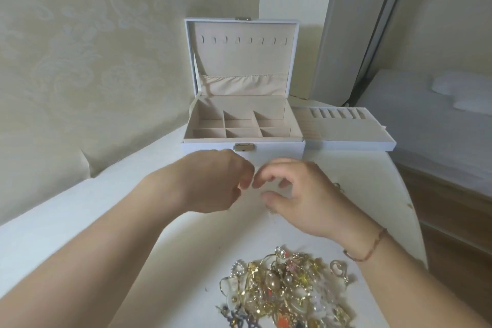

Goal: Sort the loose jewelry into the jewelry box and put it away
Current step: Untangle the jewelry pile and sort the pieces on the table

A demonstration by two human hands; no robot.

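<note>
A white jewelry box (269, 152) stands open at the back of the table, its lid upright and its beige compartments bare. Its lift-out tray (351, 129) with ring rolls lies to the right of it. A tangled pile of loose jewelry (287, 287), gold chains, pearls and rings, lies at the near edge. My left hand (213, 181) and my right hand (300, 194) meet just in front of the box with curled fingers, fingertips almost touching. A tiny piece (271, 211) shows right under my right thumb. Whether either hand holds anything is not visible.
The white table (186, 247) curves away at its right edge, with wooden floor beyond. A patterned wall runs along the left and back. Another small piece of jewelry (338, 186) lies on the table behind my right hand. A bed stands at the far right.
</note>
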